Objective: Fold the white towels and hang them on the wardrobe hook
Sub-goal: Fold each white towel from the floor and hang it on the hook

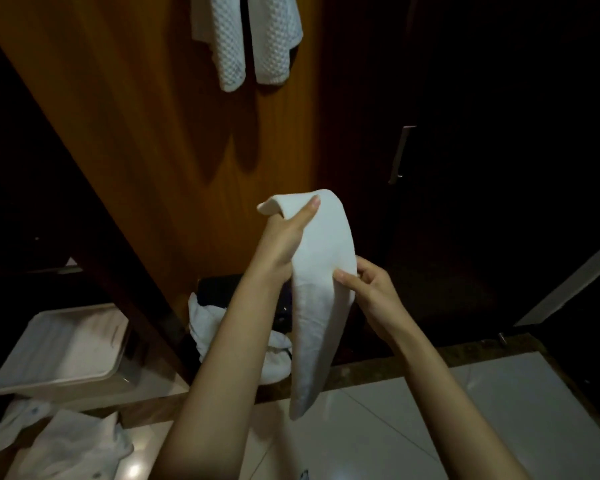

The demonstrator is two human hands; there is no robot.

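We grip the folded white towel (323, 271) at its top bend with the left hand (284, 233) and pinch its edge with the right hand (368, 289), apparently holding the fold together for hanging beside the towels (246, 39) above the hands.

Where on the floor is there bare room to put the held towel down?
Free: the white tiles at lower right, between the right forearm and the brown border strip. Crowded: lower left, with crumpled cloths and a tray; more white cloth lies behind the towel at the wardrobe foot.
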